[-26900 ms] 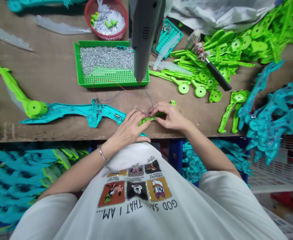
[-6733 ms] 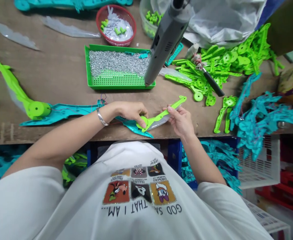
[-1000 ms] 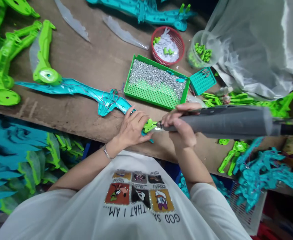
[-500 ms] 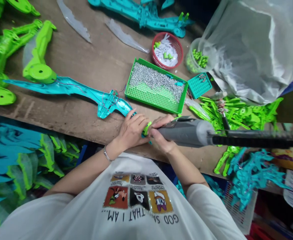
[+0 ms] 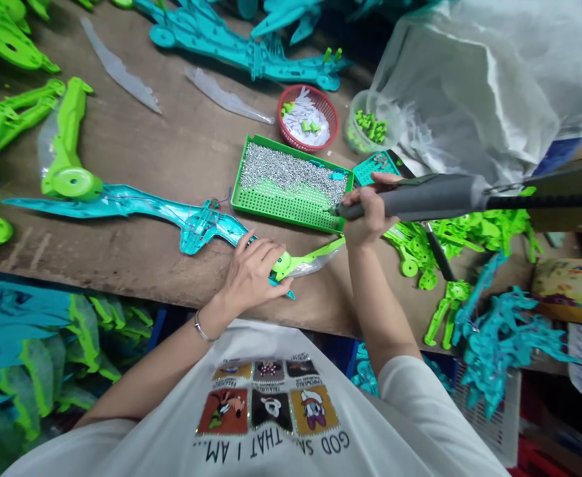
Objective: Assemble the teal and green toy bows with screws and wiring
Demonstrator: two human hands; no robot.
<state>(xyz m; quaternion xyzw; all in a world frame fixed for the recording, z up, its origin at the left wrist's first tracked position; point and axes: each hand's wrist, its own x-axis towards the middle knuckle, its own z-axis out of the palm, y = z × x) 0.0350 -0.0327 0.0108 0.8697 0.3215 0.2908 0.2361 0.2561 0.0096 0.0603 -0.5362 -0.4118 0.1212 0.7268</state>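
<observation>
From my remote seat, my left hand [image 5: 255, 271] lies near the front edge of the brown wooden tabletop [image 5: 171, 146]. Its fingers are curled down over the round hub end of a lime-green plastic arm [image 5: 304, 260], gripping it and pinning it flat. The arm's slim end points right and away from me, with a clear film-like strip lying along it. The hub sits over the near tip of a long teal plastic blade-shaped part [image 5: 171, 215], which runs off to the left with thin red and purple wires on it.

My right hand [image 5: 367, 213] is raised and clenched around the front of a grey electric screwdriver [image 5: 420, 197]. The tool's body stretches off to the right. Its tip hangs just over the near right corner of a green perforated tray of small silver screws [image 5: 291, 182], well apart from the lime-green plastic arm.

Beyond the tray stand a round red basket of white scraps [image 5: 310, 122] and a clear cup of small green bits [image 5: 373, 126]. A small teal perforated tray [image 5: 373, 169] lies just beside the larger tray's far right corner. A heap of lime-green plastic parts [image 5: 469, 225] lies to the right under the screwdriver, and a large clear plastic bag [image 5: 479, 86] is bunched behind it. A thin metal bracelet [image 5: 200, 326] circles my left wrist.
</observation>
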